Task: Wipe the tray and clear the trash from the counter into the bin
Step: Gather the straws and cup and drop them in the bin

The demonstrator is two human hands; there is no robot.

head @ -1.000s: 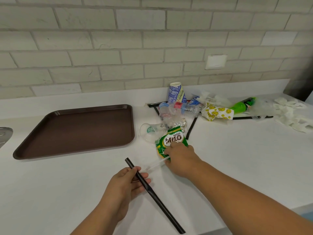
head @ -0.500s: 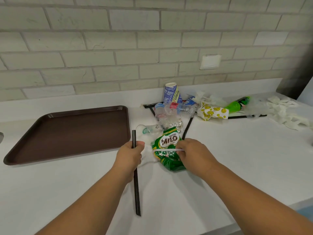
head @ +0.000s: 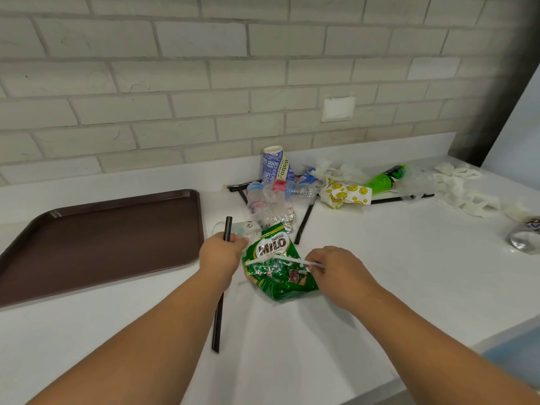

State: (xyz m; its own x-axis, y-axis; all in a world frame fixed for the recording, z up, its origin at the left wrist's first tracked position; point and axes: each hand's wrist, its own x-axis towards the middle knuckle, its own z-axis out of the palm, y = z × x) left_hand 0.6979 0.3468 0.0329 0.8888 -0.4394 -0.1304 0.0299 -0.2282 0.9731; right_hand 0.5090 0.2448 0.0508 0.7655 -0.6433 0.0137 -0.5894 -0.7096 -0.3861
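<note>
My left hand (head: 220,255) grips a long black straw (head: 217,323) that runs from above the fist down toward me. My right hand (head: 336,270) pinches a white straw (head: 273,261) and holds the crumpled green Milo packet (head: 276,266) against the white counter (head: 394,273). The two hands sit either side of the packet. A brown tray (head: 96,241) lies bare on the counter to the left. Behind the packet is a heap of trash: a clear plastic bottle (head: 292,191), a paper cup (head: 274,163), foil and black straws.
Further right lie a smiley-print wrapper (head: 346,194), a green bottle (head: 385,178), torn white tissues (head: 458,188) and a crushed can (head: 524,235) near the right edge. A brick wall backs the counter. The counter's front edge runs at lower right.
My left hand has carried the black straw up beside the Milo packet and turned it upright. My right hand has picked up the white straw with the packet. The view has shifted right.
</note>
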